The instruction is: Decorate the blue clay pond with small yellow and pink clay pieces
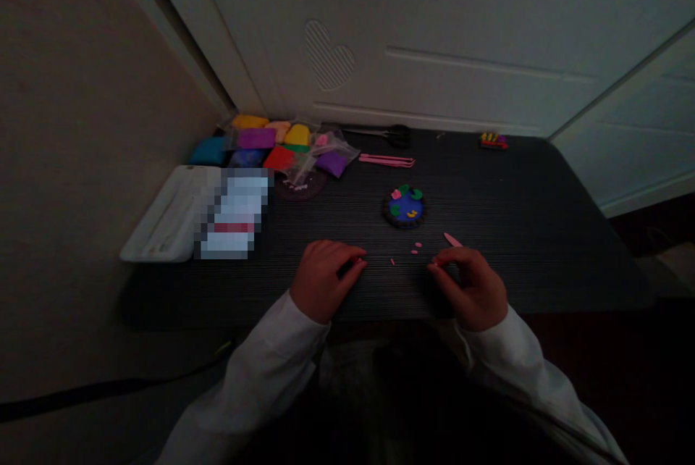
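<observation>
My left hand (330, 277) is over the front of the dark table, thumb and forefinger pinched on a tiny pink piece of clay (359, 260). My right hand (471, 285) is pinched too; what lies between its fingertips is too small to make out. Between the hands lie small pink clay pieces (418, 245) and a thin pink sliver (392, 261). Just beyond my right fingers rests a pink modelling tool (450, 239), partly hidden by the hand. Behind them sits a round clay pond (406, 210) with a dark rim, blue middle, green leaves, a pink flower and yellow bits.
Pink tweezers (386, 160) and black-handled scissors (400, 135) lie at the back. Bagged coloured clay (258, 138) fills the back left, near a round dish (304, 190), a white tray (163, 222) and a blurred screen (236, 215). A small colourful model (493, 141) is back right.
</observation>
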The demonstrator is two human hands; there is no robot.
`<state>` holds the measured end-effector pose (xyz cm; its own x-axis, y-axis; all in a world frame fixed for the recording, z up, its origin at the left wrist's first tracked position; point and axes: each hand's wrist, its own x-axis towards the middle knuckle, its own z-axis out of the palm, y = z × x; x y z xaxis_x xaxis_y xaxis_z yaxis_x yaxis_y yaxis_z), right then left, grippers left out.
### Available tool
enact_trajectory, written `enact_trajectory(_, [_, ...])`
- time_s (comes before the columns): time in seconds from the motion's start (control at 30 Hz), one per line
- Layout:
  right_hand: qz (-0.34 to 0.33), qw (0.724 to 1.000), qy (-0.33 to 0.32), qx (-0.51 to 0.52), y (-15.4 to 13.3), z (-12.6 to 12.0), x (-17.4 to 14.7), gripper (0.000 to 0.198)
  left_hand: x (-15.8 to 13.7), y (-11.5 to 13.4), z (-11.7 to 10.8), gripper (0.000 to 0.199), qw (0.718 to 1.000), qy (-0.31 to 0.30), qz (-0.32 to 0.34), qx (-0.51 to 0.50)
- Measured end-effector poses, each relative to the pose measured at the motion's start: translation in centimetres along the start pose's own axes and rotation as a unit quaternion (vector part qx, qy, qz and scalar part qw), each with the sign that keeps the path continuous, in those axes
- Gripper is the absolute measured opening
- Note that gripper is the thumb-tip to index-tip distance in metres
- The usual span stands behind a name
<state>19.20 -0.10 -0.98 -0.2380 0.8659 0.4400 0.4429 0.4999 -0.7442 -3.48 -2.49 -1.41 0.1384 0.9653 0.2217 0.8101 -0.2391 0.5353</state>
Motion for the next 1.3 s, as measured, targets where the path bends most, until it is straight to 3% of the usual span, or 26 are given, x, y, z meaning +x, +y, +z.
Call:
enact_trajectory(0.27, [0.01,1.0,-0.014,0.019,-0.37,-0.25,0.1,0.031,-0.02,-0.02,-0.11,0.02,1.0,-0.003,0.002,0.005])
enact_trajectory(0.57, [0.011,0.997,0.037,0.059,0.02,0.32,0.16,0.031,0.06,0.13,-0.08,0.02,1.0,-0.004,-0.002,0.001])
enact_trajectory(0.73, [0.004,0.998,0.034,0.056,-0.03,0.24,0.19,0.031,-0.02,0.07,-0.17,0.019,1.0,0.0,-0.001,0.0])
enact_trajectory(0.93, [0.015,1.0,-0.008,-0.001,-0.47,-0.22,0.14,0.029,0.05,-0.02,-0.07,0.019,1.0,0.003,0.003,0.0])
enact_trajectory(1.1, [-0.031,0.998,-0.031,-0.048,-0.24,-0.32,0.34,0.035,0.12,0.04,-0.08,0.019,1.0,0.0,0.003,0.004])
enact_trajectory(1.3, [-0.063,0.97,-0.167,-0.167,0.16,0.28,0.52,0.027,0.07,0.09,-0.13,0.019,1.0,-0.002,0.001,0.002])
